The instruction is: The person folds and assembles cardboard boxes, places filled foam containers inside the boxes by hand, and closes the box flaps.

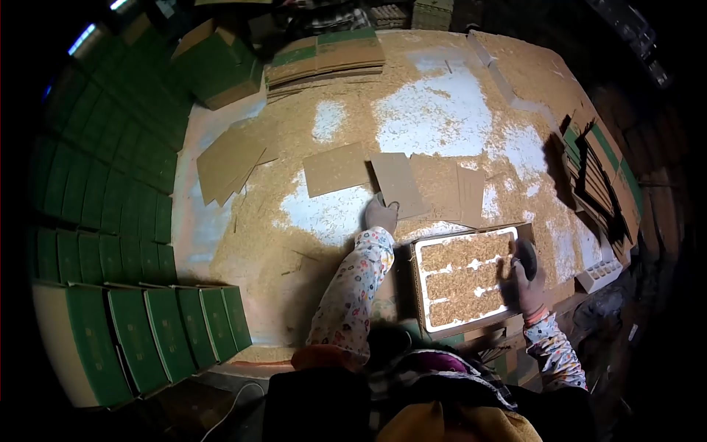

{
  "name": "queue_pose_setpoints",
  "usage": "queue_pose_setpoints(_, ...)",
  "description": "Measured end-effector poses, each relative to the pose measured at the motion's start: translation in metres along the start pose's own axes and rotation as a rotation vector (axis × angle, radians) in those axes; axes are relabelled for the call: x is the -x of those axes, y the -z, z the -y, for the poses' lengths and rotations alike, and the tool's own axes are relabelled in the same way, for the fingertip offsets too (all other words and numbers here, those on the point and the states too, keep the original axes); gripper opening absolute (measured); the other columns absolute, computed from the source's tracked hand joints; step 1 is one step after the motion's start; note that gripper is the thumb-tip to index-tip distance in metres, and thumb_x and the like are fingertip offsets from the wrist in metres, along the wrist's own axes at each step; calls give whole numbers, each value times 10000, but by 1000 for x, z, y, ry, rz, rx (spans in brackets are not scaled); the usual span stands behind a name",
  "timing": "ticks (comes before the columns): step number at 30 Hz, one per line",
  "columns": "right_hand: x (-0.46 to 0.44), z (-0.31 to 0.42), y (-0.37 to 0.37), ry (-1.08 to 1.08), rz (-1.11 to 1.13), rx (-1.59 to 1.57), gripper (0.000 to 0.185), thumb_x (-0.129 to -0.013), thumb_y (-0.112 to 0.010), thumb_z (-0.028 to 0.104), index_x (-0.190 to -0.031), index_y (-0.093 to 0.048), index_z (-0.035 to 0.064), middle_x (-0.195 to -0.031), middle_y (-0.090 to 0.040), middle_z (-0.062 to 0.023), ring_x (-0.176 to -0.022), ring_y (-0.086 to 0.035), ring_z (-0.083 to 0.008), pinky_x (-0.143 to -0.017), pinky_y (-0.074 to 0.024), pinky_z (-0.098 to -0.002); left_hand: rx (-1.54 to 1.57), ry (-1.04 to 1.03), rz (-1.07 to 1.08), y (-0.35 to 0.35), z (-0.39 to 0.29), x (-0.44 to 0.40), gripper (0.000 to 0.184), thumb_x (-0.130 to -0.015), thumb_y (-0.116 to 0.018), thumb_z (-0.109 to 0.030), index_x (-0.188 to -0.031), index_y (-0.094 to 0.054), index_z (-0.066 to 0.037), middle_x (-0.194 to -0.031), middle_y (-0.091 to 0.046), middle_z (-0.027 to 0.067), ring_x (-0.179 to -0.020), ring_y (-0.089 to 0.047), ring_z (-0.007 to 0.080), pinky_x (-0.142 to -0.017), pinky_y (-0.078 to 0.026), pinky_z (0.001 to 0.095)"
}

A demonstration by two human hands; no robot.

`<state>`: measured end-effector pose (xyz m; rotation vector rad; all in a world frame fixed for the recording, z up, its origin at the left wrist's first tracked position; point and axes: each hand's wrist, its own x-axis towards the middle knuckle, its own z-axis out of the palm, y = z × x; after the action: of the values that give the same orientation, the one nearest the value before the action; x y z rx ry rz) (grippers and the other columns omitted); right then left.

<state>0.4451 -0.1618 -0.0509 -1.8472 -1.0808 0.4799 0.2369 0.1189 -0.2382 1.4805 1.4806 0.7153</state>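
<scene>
My left hand [381, 214], in a glove, grips the lower left edge of a flat cardboard sheet [398, 184], which is raised a little over other sheets [434, 184]. On the right, my right hand [529, 283], also gloved, is at the right side of an open box [416, 295]. A dark rounded object [526, 256] is at its fingers. Inside the box a white tray [471, 318] has compartments filled with brown shavings [460, 283]. Another loose sheet [335, 169] lies just left of the held one.
Green boxes [173, 331] stand in rows along the left. Flattened cartons [324, 59] are stacked at the back, more cartons [604, 177] lean at the right. Loose sheets [228, 162] lie at left on the shavings-strewn table [258, 250]. A small white tray [600, 275] is at the right edge.
</scene>
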Motion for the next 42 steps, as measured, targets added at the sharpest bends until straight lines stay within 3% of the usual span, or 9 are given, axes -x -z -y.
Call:
queue_pose_setpoints(5,-9,24,6,176,-152,-124,440,-879,-561,167,-1251,-467,-49,-1288,-484,-202,-1172,-493,-312,-991,-395,-374,-100,-372,60,71,-143,72,378,-852,-575,-139,-1210,-531,-27,-1117,-598,216,-959,-609,346,-864,-483,391)
queue_pose_setpoints(10,-60,32,46,-67,-227,-1058,509,-934,-525,274,-1334,-388,-12,-1345,-430,-170,-1168,-492,-267,-979,-430,-358,1242,126,530,82,-221,162,528,-847,-483,111,-1337,-412,-71,-1140,-593,83,-989,-592,160,-849,-493,257)
queue_pose_setpoints(16,-4,30,51,-57,388,-408,664,-759,-704,216,-1313,-414,-8,-1152,-596,-131,-1035,-608,-257,-900,-469,-315,-43,11,466,62,-154,245,429,-877,-477,-77,-1305,-454,-61,-975,-628,144,-765,-634,244,-624,-520,342)
queue_pose_setpoints(17,3,18,50,29,337,-112,720,-733,-717,208,-1326,-379,-22,-1127,-598,-154,-1017,-608,-270,-901,-467,-327,-642,-471,229,58,-137,251,392,-891,-448,-156,-1268,-492,-57,-943,-642,197,-815,-642,302,-706,-522,389)
queue_pose_setpoints(21,26,15,30,-167,407,772,788,-730,-685,187,-1371,-280,-27,-1183,-528,-239,-1035,-567,-341,-911,-448,-381,-1205,-598,763,44,-130,260,400,-876,-443,-161,-1223,-523,22,-1050,-637,206,-948,-639,289,-819,-508,399)
queue_pose_setpoints(24,37,6,0,440,33,1165,953,-726,-712,281,-1426,-128,6,-1312,-369,-293,-1127,-487,-370,-926,-432,-398,-1342,-419,1118,41,-169,256,408,-861,-440,-146,-1225,-526,19,-1160,-607,176,-1057,-606,264,-879,-484,375)
queue_pose_setpoints(28,13,-14,-29,-69,697,978,813,-730,-659,206,-1424,-254,77,-1246,-423,-322,-1055,-546,-396,-872,-472,-410,-1052,-518,549,31,-177,276,653,-797,-605,-365,-1345,-403,-73,-1351,-444,164,-1273,-401,323,-1016,-370,443)
queue_pose_setpoints(39,-33,1,-10,147,1023,503,592,-823,-559,350,-1325,-435,62,-1256,-489,-215,-1169,-465,-385,-1009,-368,-424,-1084,-521,832,7,-161,205,267,-814,-517,-251,-940,-648,-57,-1000,-650,149,-919,-623,278,-819,-494,386)
queue_pose_setpoints(42,-49,26,55,172,609,22,419,-839,-493,149,-1237,-512,21,-1175,-556,-199,-1077,-551,-342,-965,-414,-368,-674,-1028,15,75,-175,203,347,-783,-558,-91,-1124,-553,-25,-1137,-519,189,-1029,-491,362,-913,-398,451)
